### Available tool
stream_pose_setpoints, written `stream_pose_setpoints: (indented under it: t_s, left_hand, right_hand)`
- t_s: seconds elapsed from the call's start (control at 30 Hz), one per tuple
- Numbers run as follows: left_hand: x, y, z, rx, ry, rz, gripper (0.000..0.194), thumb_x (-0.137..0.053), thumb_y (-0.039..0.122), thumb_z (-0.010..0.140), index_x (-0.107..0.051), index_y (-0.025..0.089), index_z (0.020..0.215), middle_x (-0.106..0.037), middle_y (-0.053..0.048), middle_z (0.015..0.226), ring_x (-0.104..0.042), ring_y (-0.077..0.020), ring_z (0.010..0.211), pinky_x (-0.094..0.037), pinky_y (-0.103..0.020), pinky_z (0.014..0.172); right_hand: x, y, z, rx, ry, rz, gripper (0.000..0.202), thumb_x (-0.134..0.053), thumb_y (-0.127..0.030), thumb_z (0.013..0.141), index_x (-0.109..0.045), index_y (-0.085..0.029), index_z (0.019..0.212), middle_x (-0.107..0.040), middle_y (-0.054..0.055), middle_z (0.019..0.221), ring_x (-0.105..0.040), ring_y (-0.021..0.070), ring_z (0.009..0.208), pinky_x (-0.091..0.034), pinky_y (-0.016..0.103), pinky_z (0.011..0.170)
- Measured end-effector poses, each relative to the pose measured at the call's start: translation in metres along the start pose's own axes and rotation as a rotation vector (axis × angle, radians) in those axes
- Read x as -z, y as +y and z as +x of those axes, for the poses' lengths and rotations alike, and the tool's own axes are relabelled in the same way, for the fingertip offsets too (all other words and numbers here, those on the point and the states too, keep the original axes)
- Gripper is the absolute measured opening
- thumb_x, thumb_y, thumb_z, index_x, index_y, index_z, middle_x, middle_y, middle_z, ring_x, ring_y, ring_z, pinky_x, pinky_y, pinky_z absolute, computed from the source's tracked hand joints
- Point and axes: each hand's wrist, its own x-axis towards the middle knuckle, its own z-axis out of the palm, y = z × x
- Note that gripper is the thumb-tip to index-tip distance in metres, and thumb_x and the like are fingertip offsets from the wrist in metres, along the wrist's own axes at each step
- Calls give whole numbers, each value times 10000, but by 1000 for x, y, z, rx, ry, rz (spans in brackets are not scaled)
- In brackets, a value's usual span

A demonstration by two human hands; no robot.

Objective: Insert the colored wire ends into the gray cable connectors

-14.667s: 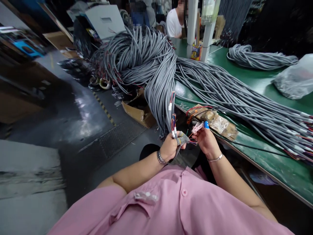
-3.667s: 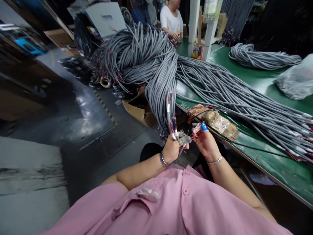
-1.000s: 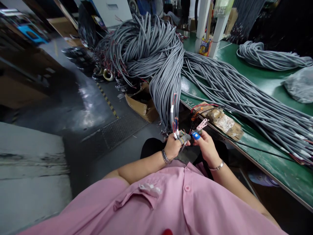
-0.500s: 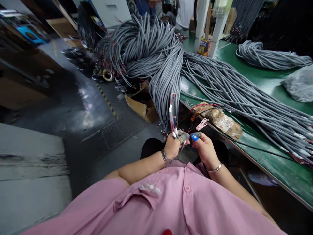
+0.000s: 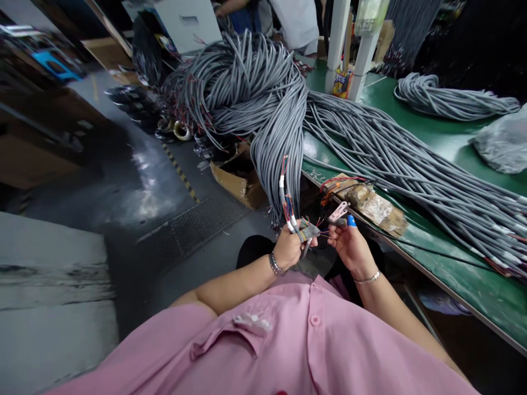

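left fingers (image 5: 307,233) pinching wire ends (image 5: 319,230), right fingers (image 5: 340,226) touching

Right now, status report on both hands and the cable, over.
Left hand gripping grey cable ends. Right hand holding pink clip beside the loose coloured wires. Nothing between the hands.

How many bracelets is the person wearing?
2: a beaded bracelet on the wrist of the left hand, and a thin silver bracelet on the wrist of the right hand.
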Motion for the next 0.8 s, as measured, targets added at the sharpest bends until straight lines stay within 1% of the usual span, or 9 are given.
stream_pose_setpoints:
  t_s: [0.07,0.17,0.23,0.3,0.37,0.47,0.57,0.7,0.8]
  left_hand:
    - [-3,3,2,7,-50,-12,247,-733,342,687,-626,123,647,-611,-26,502,-509,-88,430,-269,-214,422]
    - [-8,7,6,20,-117,-21,267,-739,360,688,-622,123,648,-609,-24,501,-507,-88,429,-279,-214,429]
    - [-10,9,8,30,-154,-15,287,-737,379,691,-615,124,641,-605,-24,497,-509,-92,427,-280,-216,428]
    - [-12,9,10,38,-179,-16,298,-735,388,694,-610,125,631,-602,-25,494,-512,-96,428,-289,-219,431]
    - [-12,8,13,51,-192,-27,295,-735,384,694,-612,125,627,-599,-23,492,-512,-96,428,-302,-220,435]
    - [-12,4,17,70,-197,-51,282,-739,372,691,-617,125,631,-599,-22,493,-510,-94,426,-313,-218,437]
    - [-12,0,19,79,-199,-59,283,-740,365,692,-606,126,619,-603,-25,495,-515,-97,428,-320,-219,438]
    - [-12,-4,19,77,-190,-39,295,-736,366,696,-597,125,598,-598,-25,490,-510,-95,425,-322,-223,440]
    - [-11,-5,18,75,-196,-16,300,-732,357,699,-591,121,580,-596,-30,488,-499,-89,420,-302,-219,433]
  right_hand:
    - [3,-7,8,5,-16,-9,484,-565,-675,768,-665,-213,869,-648,32,807,-553,117,614,-504,242,561]
    - [1,-12,16,72,-47,-108,444,-594,-633,777,-669,-204,861,-633,21,754,-526,110,588,-483,240,560]
    - [-1,-10,19,202,11,-214,404,-613,-593,787,-672,-194,804,-613,8,689,-497,104,565,-453,237,556]
    - [-3,-5,20,351,121,-300,403,-599,-583,802,-669,-190,746,-606,5,657,-485,102,560,-427,235,555]
    - [-4,-1,21,417,179,-298,422,-565,-593,822,-669,-193,731,-610,6,657,-486,101,559,-417,234,548]
    - [-8,-1,23,303,80,-128,451,-547,-628,815,-667,-197,754,-621,10,688,-507,103,565,-424,230,523]
    - [-12,-5,27,180,-11,50,429,-631,-625,756,-665,-198,784,-638,9,735,-544,105,592,-455,227,523]
    - [-14,-6,31,168,4,178,377,-725,-561,704,-656,-198,775,-632,-11,708,-557,98,596,-482,212,540]
    - [-14,-3,32,159,10,194,364,-717,-553,718,-655,-202,794,-641,-8,718,-557,103,591,-486,217,537]
